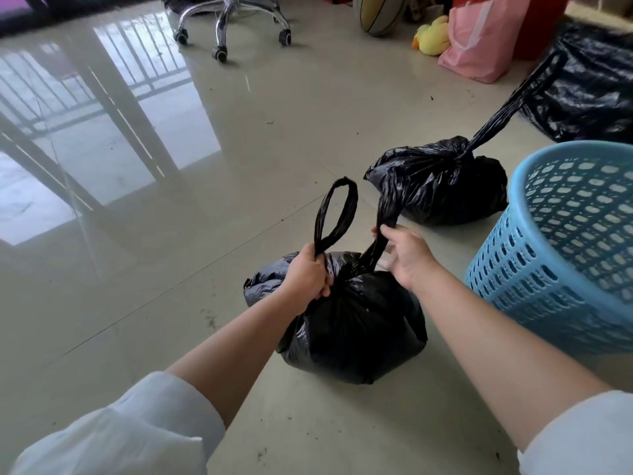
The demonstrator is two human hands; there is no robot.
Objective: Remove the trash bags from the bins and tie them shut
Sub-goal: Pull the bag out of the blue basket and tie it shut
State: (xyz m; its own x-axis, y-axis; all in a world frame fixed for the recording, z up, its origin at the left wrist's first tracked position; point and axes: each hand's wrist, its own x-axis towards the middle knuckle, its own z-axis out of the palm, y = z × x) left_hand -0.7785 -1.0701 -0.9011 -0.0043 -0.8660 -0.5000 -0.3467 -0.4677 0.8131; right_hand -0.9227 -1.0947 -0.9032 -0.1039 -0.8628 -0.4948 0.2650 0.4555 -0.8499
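Tying: trash bag (349,323) on floor; left hand (305,277) fisted on looped handle (337,212) at 11 o'clock, right hand (406,257) pinching opposite handle (383,224) at 1 o'clock.

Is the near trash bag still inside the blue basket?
No, the near trash bag sits on the floor beside the blue basket.

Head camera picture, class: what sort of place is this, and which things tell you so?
Probably a room in a home or small office: glossy tiled floor, wheeled chair base, yellow plush duck beside a pink bag, and a blue plastic bin.
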